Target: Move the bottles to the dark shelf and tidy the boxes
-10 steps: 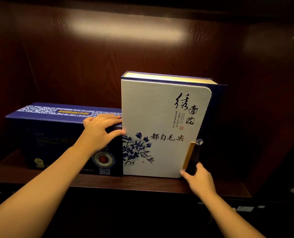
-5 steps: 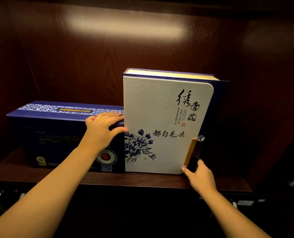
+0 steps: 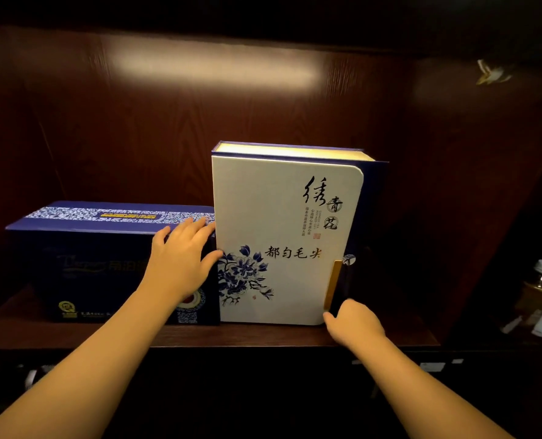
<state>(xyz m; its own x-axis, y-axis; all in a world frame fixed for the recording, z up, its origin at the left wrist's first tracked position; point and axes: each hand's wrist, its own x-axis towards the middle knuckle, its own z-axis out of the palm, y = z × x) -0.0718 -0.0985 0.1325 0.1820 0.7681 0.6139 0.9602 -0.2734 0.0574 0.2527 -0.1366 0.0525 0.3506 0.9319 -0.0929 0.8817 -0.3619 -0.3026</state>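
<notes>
Two bare forearms reach up from the bottom edge, from about 7 and 5 o'clock, toward a dark wooden shelf (image 3: pixel 295 335). Nearest, the right hand (image 3: pixel 353 324) sits at the lower right corner of the upright white tea box (image 3: pixel 279 236), at roughly 4 o'clock from the box's centre. Its fingers are curled in, with the tips meeting the box's edge just under the tan closing tab (image 3: pixel 332 285); whether they pinch the corner or only press it cannot be told.

The left hand (image 3: pixel 181 264) lies a little farther in, at 9 o'clock from the white box. It is spread fairly wide and flat against the front face of the dark blue box (image 3: pixel 82 264), fingers stretching up over that box's top front edge and the thumb pointing right, its tip touching the white box's left edge beside the blue flower print. It grips nothing.

Both boxes stand on the shelf, side by side and touching: the blue one low and long on the left, the white one tall on the right, with its cream top edge lit from above.

At the far 3 o'clock edge, outside the shelf, a clear bottle with a white cap (image 3: pixel 540 286) stands in the gloom, well apart from the boxes.
</notes>
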